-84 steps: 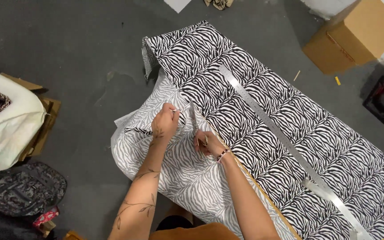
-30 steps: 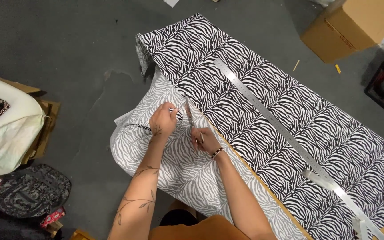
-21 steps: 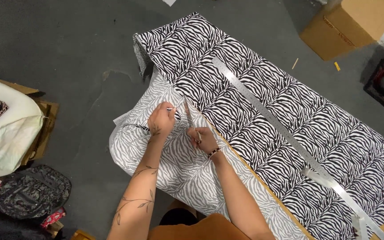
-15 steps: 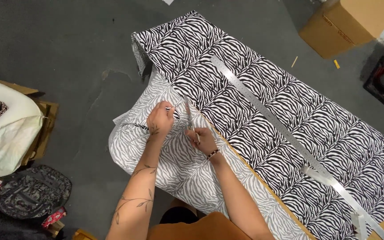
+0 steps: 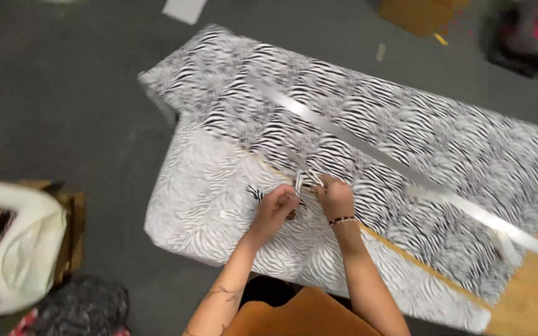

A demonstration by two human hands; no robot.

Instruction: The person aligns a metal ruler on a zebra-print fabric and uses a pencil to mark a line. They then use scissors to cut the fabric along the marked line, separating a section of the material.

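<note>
Grey floor carries a long counter draped in zebra-print fabric, a silver strip lying diagonally across it. Brown cardboard box at far top edge; white padded container lower left, contents blurred. Left hand and right hand, fingers pinched, grip folded pale strip at fabric's near edge.
</note>
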